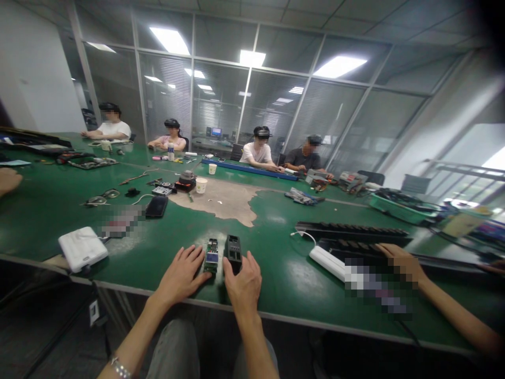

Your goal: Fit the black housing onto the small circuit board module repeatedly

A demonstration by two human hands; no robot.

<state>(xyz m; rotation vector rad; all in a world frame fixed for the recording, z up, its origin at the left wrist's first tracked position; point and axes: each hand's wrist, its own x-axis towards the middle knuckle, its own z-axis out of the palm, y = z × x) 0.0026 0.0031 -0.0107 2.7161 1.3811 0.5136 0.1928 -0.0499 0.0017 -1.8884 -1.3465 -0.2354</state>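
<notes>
My left hand (181, 275) lies flat on the green tabletop with its fingers stretched out. Its thumb reaches the lower end of a small circuit board (212, 257) that has a blue part near its middle. Just to the right stands a black plastic case (233, 248) with rectangular openings in its upper face. My right hand (243, 281) grips the near end of this case, thumb on the left side and fingers along the right. A narrow gap separates board and case.
A white box (82, 247) lies left and a phone (157, 206) farther back. Paper cups (201, 185) stand mid-table. At right are a white power strip-like bar (331, 263), long black slotted rails (351, 230) and a co-worker's hand (402, 263). Several people sit opposite.
</notes>
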